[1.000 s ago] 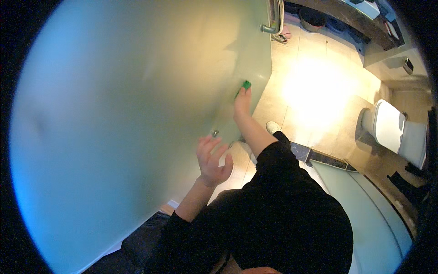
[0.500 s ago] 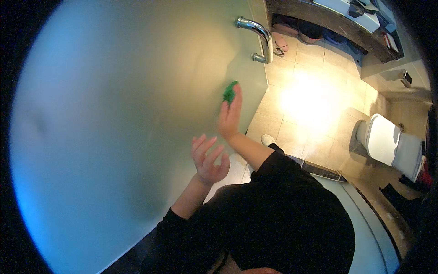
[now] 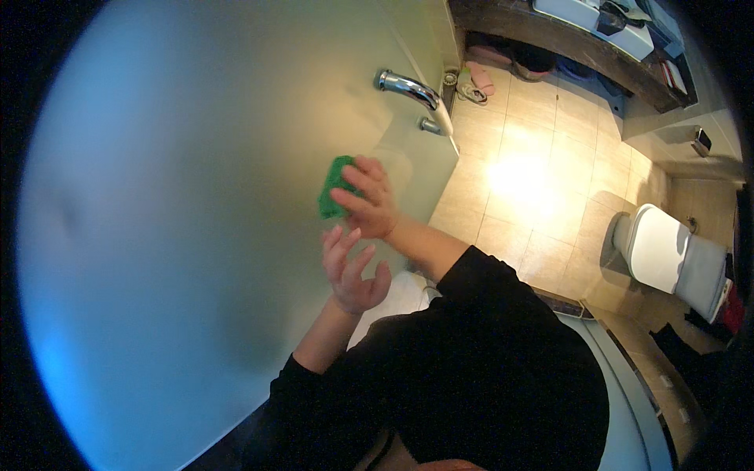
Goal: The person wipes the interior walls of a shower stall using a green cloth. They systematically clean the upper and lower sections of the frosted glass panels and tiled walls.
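Note:
A frosted glass door panel fills the left and middle of the view. My right hand holds a green scouring pad against the glass, with the fingers lying over the pad's right side. Just below it, my left hand is raised in front of the panel, empty, its fingers apart and loosely curled. Up and to the right of the pad, a curved chrome handle is fixed to the door.
Right of the door lies a tiled floor with a bright patch of light. A white toilet stands at the right. Along the far side runs a dark counter, with pink slippers on the floor under its left end.
My right hand has moved left and slightly down with the scouring pad, and more of the pad shows. The door handle appears lower and further left. My left hand has barely moved.

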Demonstrator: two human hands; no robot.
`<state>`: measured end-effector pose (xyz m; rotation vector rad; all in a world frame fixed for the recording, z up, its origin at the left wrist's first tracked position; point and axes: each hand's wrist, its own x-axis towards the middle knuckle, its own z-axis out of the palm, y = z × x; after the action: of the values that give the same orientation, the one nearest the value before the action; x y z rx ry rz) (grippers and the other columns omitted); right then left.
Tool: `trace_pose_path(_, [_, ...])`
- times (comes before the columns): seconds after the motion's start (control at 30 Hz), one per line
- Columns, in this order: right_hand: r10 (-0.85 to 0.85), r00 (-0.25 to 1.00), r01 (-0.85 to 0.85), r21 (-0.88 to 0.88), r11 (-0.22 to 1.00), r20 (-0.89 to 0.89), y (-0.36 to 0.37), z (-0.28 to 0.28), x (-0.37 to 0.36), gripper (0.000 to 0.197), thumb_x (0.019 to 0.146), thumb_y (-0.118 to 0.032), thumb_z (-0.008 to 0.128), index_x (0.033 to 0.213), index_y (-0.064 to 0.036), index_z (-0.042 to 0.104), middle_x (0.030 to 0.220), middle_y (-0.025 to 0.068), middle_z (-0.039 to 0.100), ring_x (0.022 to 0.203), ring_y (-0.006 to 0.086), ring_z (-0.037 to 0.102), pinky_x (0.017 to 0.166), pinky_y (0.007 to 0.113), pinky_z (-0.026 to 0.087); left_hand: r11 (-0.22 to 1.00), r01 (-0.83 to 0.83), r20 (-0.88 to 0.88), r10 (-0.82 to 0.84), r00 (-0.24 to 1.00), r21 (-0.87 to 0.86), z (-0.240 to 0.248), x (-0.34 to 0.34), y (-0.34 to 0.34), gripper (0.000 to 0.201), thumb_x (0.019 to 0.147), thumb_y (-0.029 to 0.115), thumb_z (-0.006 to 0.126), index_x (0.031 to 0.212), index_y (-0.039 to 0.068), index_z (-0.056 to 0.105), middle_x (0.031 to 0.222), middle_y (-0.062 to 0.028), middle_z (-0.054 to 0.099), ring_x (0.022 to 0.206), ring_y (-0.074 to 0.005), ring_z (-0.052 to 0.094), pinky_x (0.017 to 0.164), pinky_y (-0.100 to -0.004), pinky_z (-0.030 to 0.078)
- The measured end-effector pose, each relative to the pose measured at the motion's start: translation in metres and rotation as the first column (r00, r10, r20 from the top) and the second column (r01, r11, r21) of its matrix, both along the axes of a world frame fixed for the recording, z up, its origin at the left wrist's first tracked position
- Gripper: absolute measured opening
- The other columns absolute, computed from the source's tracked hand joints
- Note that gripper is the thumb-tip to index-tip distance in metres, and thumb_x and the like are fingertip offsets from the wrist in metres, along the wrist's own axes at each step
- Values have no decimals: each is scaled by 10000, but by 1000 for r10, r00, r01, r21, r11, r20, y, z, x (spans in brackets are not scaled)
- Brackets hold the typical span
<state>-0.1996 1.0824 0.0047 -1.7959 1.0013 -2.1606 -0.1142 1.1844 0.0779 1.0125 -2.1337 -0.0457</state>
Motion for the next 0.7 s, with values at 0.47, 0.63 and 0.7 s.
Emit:
trace_pose_path(0.47, [-234, 954, 116, 488, 865, 188, -37, 32, -21, 496, 969, -74, 468, 1437, 44, 354, 1368, 262, 448, 1249, 401, 447, 1095, 451, 313, 995, -29, 34, 26, 999, 95, -2, -10, -7, 388, 801, 108, 691, 1180, 104, 606, 1282, -128, 591, 1295, -387, 478, 1129, -542, 306])
trace_pose_path(0.63, [-266, 863, -46, 592, 805, 429, -81, 8, -38, 528, 974, -138, 488, 1430, 85, 340, 1447, 318, 386, 1290, 477, 409, 1122, 498, 286, 993, -15, 94, 4, 996, 119, 10, -22, -8, 344, 796, 93, 693, 1134, 108, 632, 1272, -110, 597, 1300, -367, 479, 1125, -549, 311])
trace_pose_path(0.7, [-265, 877, -72, 655, 752, 400, -80, 8, -39, 542, 978, -141, 486, 1443, 82, 320, 1464, 313, 372, 1313, 473, 391, 1130, 499, 278, 994, -17, 93, 7, 996, 109, 11, -24, -6, 336, 796, 87, 693, 1126, 107, 636, 1269, -108, 598, 1300, -362, 479, 1123, -549, 313])
